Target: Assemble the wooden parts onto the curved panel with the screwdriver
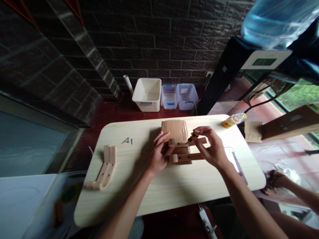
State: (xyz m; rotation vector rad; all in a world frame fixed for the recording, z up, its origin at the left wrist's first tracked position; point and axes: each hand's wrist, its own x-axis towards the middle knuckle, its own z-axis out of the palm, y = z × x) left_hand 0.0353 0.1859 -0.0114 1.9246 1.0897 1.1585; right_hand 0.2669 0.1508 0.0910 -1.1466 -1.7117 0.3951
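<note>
A cardboard box [174, 126] lies on the pale wooden table [134, 196]. Across it rest two wooden pieces, an upper one [181, 143] and a lower one [183, 157], with dark holes and rounded left ends. My left hand [159, 154] grips the left end of the upper piece, its fingers partly over the box. In my right hand [208, 144] is a short black and yellow screwdriver [193, 136], pinched between thumb and fingers, its tip down at the upper piece. At the table's left lie two more joined-looking wooden pieces [106, 169], side by side.
A clear bottle-like container with a yellow base [231, 121] lies at the back right. A phone-like flat object [235, 162] rests at the right. Bins [148, 94] stand on the floor behind the table. Another person's foot [274, 181] shows at the right.
</note>
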